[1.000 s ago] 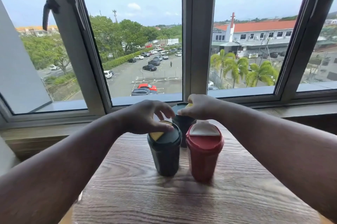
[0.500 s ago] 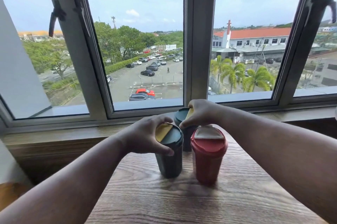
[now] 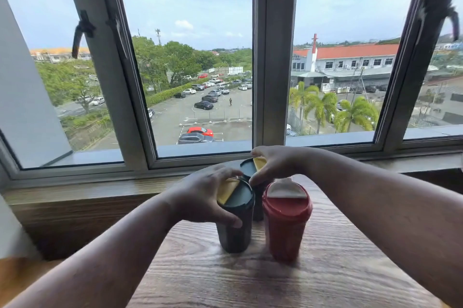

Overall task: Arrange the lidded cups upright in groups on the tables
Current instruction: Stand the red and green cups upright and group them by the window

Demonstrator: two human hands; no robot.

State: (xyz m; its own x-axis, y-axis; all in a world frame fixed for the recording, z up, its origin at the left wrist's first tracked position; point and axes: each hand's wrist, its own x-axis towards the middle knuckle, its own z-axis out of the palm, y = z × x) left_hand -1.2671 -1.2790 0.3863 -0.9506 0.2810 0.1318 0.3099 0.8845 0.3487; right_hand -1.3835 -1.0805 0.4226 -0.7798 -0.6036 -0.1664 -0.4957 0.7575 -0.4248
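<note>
Left hand [image 3: 203,197] now lower, curled around front dark cup [image 3: 235,217]'s side rather than over its lid. Right hand [image 3: 273,165] gripping rear dark cup [image 3: 250,170] near counter [image 3: 325,282]'s far edge. Red cup [image 3: 286,220] upright alongside; trio nearly grouped.

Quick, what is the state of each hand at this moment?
Left hand: grips the front dark cup near its lid.
Right hand: grips the back dark cup by its lid.
</note>
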